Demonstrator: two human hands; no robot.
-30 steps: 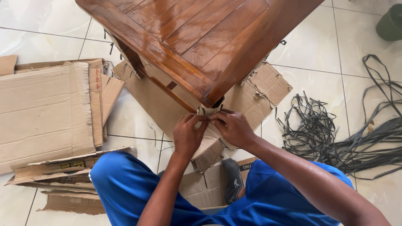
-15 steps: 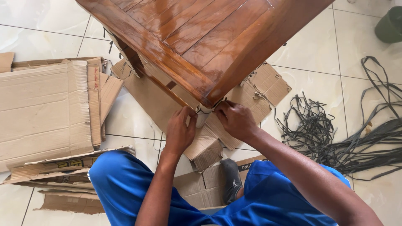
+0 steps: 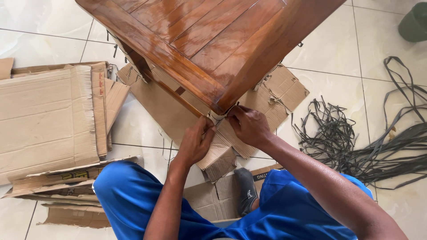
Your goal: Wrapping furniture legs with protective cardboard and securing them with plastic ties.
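The left hand (image 3: 194, 143) and the right hand (image 3: 250, 126) meet just below the near corner of a glossy brown wooden slatted counter (image 3: 209, 44), which fills the far middle of the view. Both hands are closed into pinches: the left hand's fingertips press on the folded brown cardboard wrap (image 3: 218, 153) around the counter's corner leg, and the right hand's fingers grip a thin dark strap (image 3: 232, 106) that runs up against the corner edge. The two hands sit just beside each other, with the wrapped leg between them.

Under the counter a flattened brown cardboard sheet (image 3: 280, 91) with thin ties on it lies on the pale tiled floor (image 3: 333, 53). To the left, a large flattened corrugated cardboard panel (image 3: 44, 115) rests on the floor, with more torn cardboard pieces (image 3: 66, 178) stacked near it. To the right, well apart from the hands, lies a tangled heap of dark grey plastic straps (image 3: 356, 146). At the far right corner a dark green round container (image 3: 413, 22) is partly in view. The person's blue-clad knees (image 3: 129, 195) frame the near edge, and a grey-socked foot (image 3: 246, 189) rests on cardboard between them.
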